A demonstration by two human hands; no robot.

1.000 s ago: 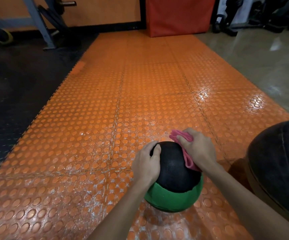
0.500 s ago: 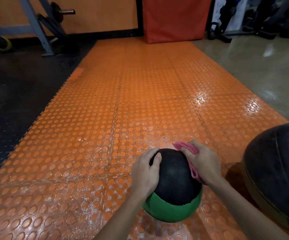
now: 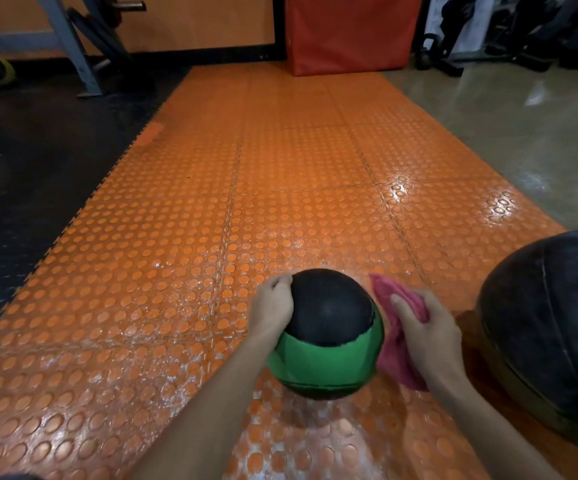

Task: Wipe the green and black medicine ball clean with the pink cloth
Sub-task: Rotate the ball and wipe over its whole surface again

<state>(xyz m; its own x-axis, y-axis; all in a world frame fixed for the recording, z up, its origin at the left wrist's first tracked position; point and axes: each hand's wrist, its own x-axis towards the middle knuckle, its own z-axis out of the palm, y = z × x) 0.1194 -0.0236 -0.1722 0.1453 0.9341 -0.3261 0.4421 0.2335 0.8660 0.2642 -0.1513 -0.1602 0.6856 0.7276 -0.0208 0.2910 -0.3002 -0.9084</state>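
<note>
Nearest: two bare forearms reach fwd. Left hand (image 3: pixel 272 308) grips the round green and black rubber medicine ball (image 3: pixel 329 306), its fingers curled over the ball's upper left side. The ball sits btwn the two sets of fingers, over the orange studded floor mat (image 3: pixel 211 220); contact w/ the mat is hidden. Being a sphere it has no long axis. Its black cap faces up and away, w/ the green band across the near side running left-right.

Right hand (image 3: pixel 426 337) clutches the crumpled pink cloth (image 3: pixel 393 358), fingers wrapped round it. The cloth lies against the ball's right side, long axis near-to-far, its tip past the fingertips.

Right of that hand sits a large scuffed black ball (image 3: pixel 550 323). Far beyond the fingertips, a red padded block (image 3: pixel 349 32).
</note>
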